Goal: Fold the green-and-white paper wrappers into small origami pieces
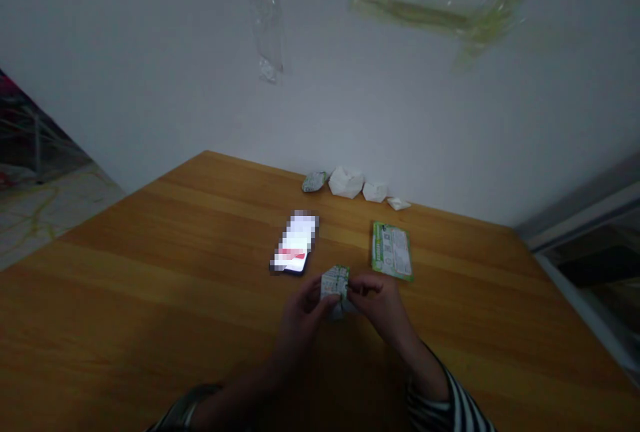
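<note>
Between my hands is a small piece of folded paper [334,283], white and green with print on it. My left hand [304,307] grips its left side, with the thumb lying across the front. At the right edge, the thumb and fingertips of my right hand [377,300] pinch the paper. Its lower part is partly hidden in shadow and by the fingers. Just beyond my left hand lies a phone [299,239] with its screen lit. A green and white printed sheet [393,250] lies flat beyond my right hand.
Along the wall at the table's [200,219] back edge stand a printed folded paper [314,182], a large white folded paper [346,182], a smaller white one [375,191] and a flat small one [399,203]. Clear tape [267,32] hangs on the wall.
</note>
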Motion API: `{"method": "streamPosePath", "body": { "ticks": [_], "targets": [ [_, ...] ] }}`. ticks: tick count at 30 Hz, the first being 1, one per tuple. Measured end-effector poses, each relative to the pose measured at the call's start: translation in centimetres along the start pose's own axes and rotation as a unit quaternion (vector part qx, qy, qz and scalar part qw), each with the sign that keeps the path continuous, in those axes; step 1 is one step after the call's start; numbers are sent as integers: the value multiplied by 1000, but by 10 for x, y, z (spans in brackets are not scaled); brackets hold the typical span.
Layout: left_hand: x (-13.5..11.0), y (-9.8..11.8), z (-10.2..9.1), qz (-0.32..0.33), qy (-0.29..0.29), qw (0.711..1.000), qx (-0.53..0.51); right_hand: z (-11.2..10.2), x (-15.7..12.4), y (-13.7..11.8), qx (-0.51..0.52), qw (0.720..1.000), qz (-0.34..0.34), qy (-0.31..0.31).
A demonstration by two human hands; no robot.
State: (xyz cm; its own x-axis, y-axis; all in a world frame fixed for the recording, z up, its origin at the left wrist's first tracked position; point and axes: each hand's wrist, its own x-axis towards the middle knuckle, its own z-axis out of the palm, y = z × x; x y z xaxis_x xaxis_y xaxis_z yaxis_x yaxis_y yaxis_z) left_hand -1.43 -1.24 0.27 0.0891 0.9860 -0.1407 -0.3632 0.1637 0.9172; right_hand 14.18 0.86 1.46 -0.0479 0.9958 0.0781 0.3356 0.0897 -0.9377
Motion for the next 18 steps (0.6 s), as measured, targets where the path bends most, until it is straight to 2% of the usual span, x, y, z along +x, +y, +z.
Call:
{"method": "streamPosePath", "body": {
  "ticks": [2,7,12,15,18],
  "targets": [
    [0,2,1,-11,-7,1000,-13,-3,2,0,14,1000,7,-7],
    [2,8,3,-15,8,1000,-4,-15,8,0,26,996,44,-79],
    [6,9,1,-54,-21,998,20,-23,11,4,20,994,54,-91],
    [7,5,0,-75,-23,997,13,-17,9,5,33,994,57,-91],
    [5,-1,0,-62,-7,998,-4,0,3,9,92,991,54,-82]
  ]
}}
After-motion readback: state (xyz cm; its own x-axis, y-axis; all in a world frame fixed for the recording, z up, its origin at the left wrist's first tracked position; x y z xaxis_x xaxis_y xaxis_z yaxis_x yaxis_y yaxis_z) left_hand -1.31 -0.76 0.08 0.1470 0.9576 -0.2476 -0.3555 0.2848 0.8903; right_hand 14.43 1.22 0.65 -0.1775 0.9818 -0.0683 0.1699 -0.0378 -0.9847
